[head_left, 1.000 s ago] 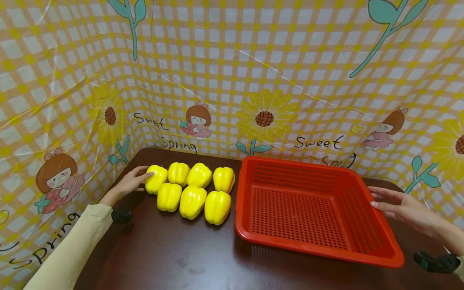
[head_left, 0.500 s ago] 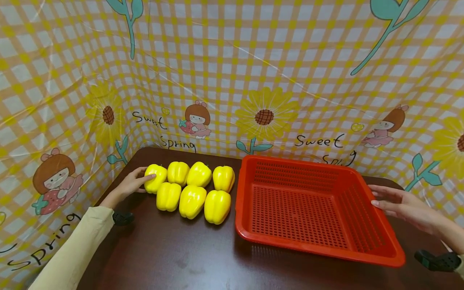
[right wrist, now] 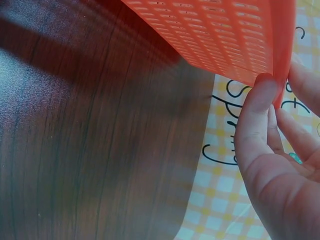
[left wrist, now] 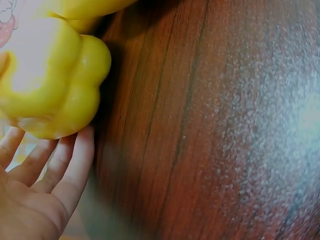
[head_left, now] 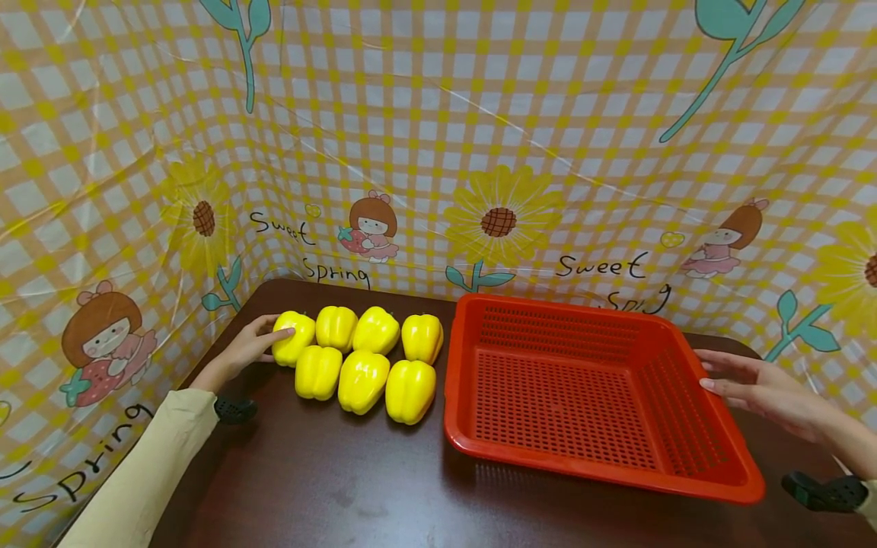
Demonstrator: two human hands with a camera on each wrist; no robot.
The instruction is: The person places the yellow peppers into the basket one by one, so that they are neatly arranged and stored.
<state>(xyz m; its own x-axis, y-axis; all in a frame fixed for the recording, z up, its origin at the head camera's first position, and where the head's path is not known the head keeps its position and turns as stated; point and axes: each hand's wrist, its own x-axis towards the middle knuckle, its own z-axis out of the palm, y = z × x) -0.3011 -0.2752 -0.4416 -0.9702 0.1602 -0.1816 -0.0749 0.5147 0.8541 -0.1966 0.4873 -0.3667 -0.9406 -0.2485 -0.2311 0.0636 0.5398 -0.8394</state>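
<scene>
At the left, my left hand (head_left: 248, 346) holds the end yellow bell pepper (head_left: 296, 344), its thumb lying over the top. In the left wrist view, its fingertips touch the side of that pepper (left wrist: 50, 80). Several more yellow bell peppers (head_left: 363, 380) stand close together in two rows beside it. A large red perforated plastic basket (head_left: 548, 469) takes up the right part of the table, nothing inside it. My right hand (head_left: 767, 392) pinches the basket's right rim, as the right wrist view shows: fingers (right wrist: 265, 92) sit under the rim (right wrist: 282, 50), the others on its far side.
The dark wooden table (head_left: 329, 479) carries everything. A yellow checked cloth (head_left: 411, 137) printed with sunflowers and cartoon figures hangs around its back and sides. Only a narrow gap separates the peppers from the basket's left wall.
The left thumb has slid slightly farther over the end pepper since a second ago. The peppers, basket and right hand have stayed in place; the view has shifted a little.
</scene>
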